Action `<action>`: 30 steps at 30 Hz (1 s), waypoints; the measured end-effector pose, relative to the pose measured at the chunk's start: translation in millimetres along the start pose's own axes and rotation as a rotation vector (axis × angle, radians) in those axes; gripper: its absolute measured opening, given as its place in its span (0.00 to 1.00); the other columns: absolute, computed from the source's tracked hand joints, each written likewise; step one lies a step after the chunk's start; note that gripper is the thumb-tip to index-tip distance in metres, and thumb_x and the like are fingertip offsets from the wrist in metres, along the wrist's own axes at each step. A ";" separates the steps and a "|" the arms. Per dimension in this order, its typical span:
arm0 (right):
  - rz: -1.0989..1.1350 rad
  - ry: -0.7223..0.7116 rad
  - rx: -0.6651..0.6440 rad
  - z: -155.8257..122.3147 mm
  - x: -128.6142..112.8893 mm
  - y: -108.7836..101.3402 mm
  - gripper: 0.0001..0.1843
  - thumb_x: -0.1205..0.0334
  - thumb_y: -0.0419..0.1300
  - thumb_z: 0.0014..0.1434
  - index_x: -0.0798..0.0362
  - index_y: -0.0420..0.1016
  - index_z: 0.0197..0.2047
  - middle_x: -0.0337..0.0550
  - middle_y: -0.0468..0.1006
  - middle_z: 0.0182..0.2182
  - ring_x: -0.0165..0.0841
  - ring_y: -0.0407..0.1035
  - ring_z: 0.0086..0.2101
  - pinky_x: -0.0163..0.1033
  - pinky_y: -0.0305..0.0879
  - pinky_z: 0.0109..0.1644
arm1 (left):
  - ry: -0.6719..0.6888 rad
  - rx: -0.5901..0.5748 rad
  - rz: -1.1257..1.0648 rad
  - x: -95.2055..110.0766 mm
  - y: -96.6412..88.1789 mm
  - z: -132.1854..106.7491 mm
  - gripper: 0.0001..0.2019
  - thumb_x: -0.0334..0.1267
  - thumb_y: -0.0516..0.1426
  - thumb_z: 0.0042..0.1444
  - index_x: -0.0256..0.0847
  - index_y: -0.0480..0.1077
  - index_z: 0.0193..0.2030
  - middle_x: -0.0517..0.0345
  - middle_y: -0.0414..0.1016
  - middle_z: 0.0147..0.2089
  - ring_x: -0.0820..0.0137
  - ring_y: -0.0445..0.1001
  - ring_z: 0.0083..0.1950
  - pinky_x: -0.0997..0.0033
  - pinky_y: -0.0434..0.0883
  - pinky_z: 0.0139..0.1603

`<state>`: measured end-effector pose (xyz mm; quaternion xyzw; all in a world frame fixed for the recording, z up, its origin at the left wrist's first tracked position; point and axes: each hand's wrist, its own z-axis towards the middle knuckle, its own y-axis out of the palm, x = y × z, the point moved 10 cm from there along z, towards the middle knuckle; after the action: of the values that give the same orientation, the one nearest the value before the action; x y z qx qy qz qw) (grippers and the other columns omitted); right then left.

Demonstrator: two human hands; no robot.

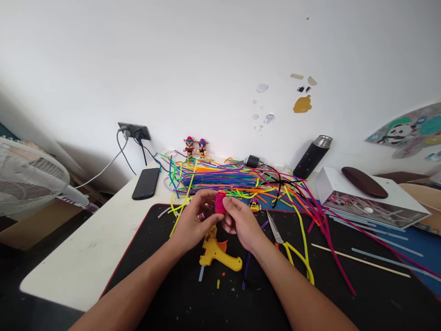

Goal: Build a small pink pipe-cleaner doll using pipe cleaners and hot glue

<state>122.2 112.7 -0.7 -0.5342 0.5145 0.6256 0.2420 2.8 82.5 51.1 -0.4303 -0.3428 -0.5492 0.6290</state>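
Between both hands is a small magenta coil (220, 202) of what looks like wound pipe cleaner, with a red-orange top edge. My left hand (193, 219) grips its left side with curled fingers and thumb. From the right, my right hand (240, 221) pinches it between thumb and fingers. Just below lies a yellow hot glue gun (220, 255), its nozzle end partly behind my left hand, a clear glue stick poking out. Yellow-handled scissors (280, 238) lie to the right of my right hand. A small yellow-and-purple figure head (254, 205) sits beyond that hand.
Bundles of colourful pipe cleaners (220, 178) spread along the wall. Two small figures (195, 147) stand behind them. A phone (145, 183) lies left; a black thermos (313, 157) and a white box (365, 197) stand right. Glue sticks (396, 262) and a wooden stick (360, 260) lie on the black mat (165, 294).
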 end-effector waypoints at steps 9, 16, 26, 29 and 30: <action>-0.015 -0.004 -0.008 0.3 1.1 -1.1 0.31 0.33 0.72 0.56 0.51 0.66 0.31 0.27 0.63 0.17 0.23 0.58 0.15 0.29 0.44 0.17 | -0.045 0.031 0.018 -1.1 -1.2 0.4 0.22 0.45 0.70 0.60 0.44 0.69 0.55 0.52 0.80 0.51 0.63 0.80 0.49 0.64 0.77 0.47; -0.009 -0.002 -0.008 1.2 3.6 -1.6 0.30 0.33 0.71 0.57 0.50 0.66 0.31 0.27 0.63 0.17 0.24 0.58 0.15 0.30 0.44 0.17 | -0.036 0.051 0.039 -3.9 -3.5 -0.9 0.21 0.44 0.70 0.60 0.45 0.71 0.55 0.52 0.81 0.51 0.63 0.81 0.48 0.63 0.78 0.48; -0.036 -0.012 0.004 -1.0 -1.4 -0.3 0.31 0.32 0.70 0.57 0.50 0.66 0.32 0.28 0.63 0.17 0.24 0.58 0.15 0.29 0.43 0.17 | -0.044 0.062 0.072 -2.2 -2.2 -3.3 0.20 0.40 0.69 0.59 0.44 0.70 0.55 0.53 0.81 0.51 0.65 0.83 0.42 0.67 0.74 0.40; -0.035 -0.007 0.009 -1.8 -2.1 0.5 0.31 0.32 0.71 0.56 0.50 0.66 0.31 0.28 0.63 0.17 0.24 0.58 0.15 0.29 0.44 0.17 | -0.035 0.058 0.040 -1.4 -1.7 -3.1 0.21 0.38 0.69 0.59 0.45 0.70 0.56 0.52 0.80 0.53 0.66 0.82 0.41 0.66 0.75 0.42; -0.034 -0.005 0.010 -2.0 -2.0 0.6 0.31 0.31 0.71 0.56 0.50 0.66 0.31 0.28 0.63 0.17 0.24 0.58 0.15 0.29 0.44 0.17 | -0.031 0.054 0.022 -0.9 -1.3 -2.9 0.21 0.38 0.69 0.59 0.45 0.70 0.57 0.52 0.80 0.53 0.67 0.82 0.41 0.66 0.76 0.43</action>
<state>123.2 111.2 1.5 -0.5399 0.5079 0.6203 0.2565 1.3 80.2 49.3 -0.4254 -0.3626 -0.5262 0.6409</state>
